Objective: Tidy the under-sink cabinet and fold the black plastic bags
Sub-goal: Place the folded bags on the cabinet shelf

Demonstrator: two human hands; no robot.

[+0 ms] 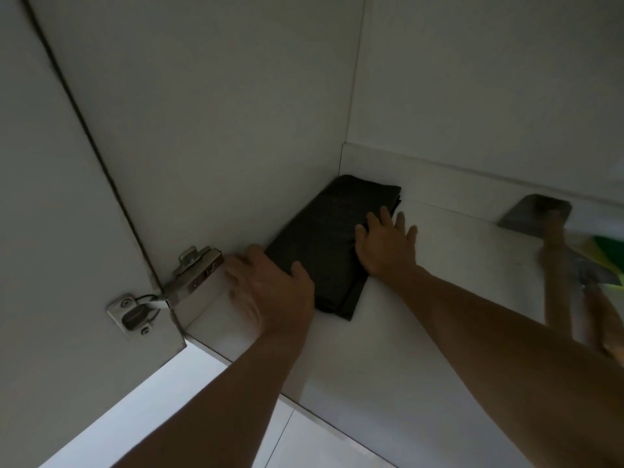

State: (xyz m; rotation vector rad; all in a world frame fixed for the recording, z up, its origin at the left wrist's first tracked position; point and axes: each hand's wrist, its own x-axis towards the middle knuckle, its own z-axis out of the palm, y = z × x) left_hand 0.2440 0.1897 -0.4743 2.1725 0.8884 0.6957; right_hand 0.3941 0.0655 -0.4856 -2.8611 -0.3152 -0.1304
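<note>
A folded stack of black plastic bags (320,238) lies flat on the white cabinet floor (422,315), pushed into the back left corner against the side wall. My left hand (270,292) rests at the stack's near left corner, thumb on top of the bags and fingers along the edge. My right hand (385,244) lies flat with fingers spread on the stack's right edge, pressing down. Neither hand has the stack lifted.
The open cabinet door with a metal hinge (172,292) stands at the left. A grey bracket-like piece (537,214) sits at the back right. Green and yellow sponges (604,255) and blurred items crowd the right edge. White floor tiles (202,417) lie below the cabinet.
</note>
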